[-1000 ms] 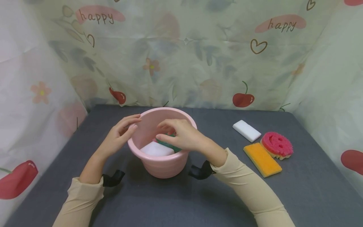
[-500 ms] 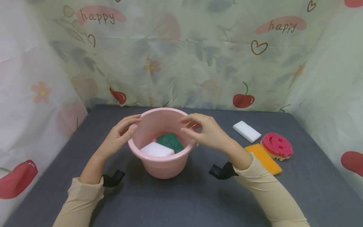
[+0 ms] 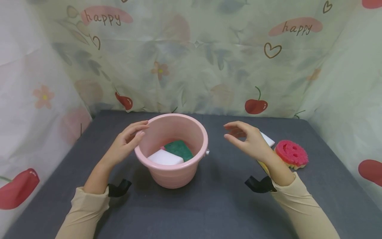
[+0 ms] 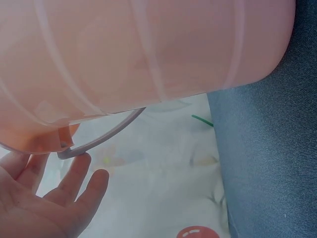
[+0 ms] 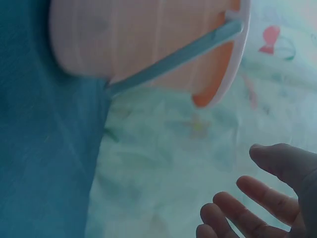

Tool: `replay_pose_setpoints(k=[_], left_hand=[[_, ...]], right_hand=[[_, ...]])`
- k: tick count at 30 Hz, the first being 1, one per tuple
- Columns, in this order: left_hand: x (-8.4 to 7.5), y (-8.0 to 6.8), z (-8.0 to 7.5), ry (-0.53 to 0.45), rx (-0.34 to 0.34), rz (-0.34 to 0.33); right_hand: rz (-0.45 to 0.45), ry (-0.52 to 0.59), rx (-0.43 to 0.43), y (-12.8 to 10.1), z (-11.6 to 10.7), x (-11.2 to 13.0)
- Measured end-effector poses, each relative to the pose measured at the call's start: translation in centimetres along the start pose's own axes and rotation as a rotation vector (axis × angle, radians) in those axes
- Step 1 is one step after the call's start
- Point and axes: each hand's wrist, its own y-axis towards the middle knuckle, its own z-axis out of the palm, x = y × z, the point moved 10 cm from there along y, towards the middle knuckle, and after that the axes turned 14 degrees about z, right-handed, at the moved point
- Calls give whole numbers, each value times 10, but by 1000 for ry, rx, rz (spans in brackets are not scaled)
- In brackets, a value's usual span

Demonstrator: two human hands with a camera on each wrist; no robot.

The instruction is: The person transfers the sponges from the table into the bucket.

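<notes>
A pink bucket (image 3: pixel 173 177) stands upright on the dark table. Inside it lie a white sponge (image 3: pixel 165 157), a green scouring pad (image 3: pixel 180 149) and a sliver of something pink behind them. My left hand (image 3: pixel 123 142) rests at the bucket's left rim, fingers loosely bent and lying against the edge. In the left wrist view, its fingertips are beside the bucket's handle (image 4: pixel 106 135). My right hand (image 3: pixel 249 141) hovers right of the bucket, apart from it, fingers relaxed with nothing between them. Beneath it, a white block (image 3: pixel 267 139) and a yellow sponge (image 3: pixel 263 167) are mostly hidden.
A round pink smiley-face sponge (image 3: pixel 291 153) lies on the right of the table (image 3: pixel 185 215), just beyond my right wrist. A patterned cloth curtain (image 3: pixel 197 66) hangs behind the table and along both sides.
My right hand has come up out of the bucket and moved right, over the things there. The green pad in the bucket is uncovered. My left hand has stayed at the rim.
</notes>
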Motion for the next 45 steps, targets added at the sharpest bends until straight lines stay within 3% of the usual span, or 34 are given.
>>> replay_pose_setpoints(k=[9,23,45], left_hand=[[-4,1,0,-19,-4,11],[1,1,1,-5,7,-7],[1,0,1,-19,2,-19]], right_hand=[[132,-78,42,-9,-9,-59],[317,-155,69,-29,-18,-130],[437,-259,81,-59,-27,-183]])
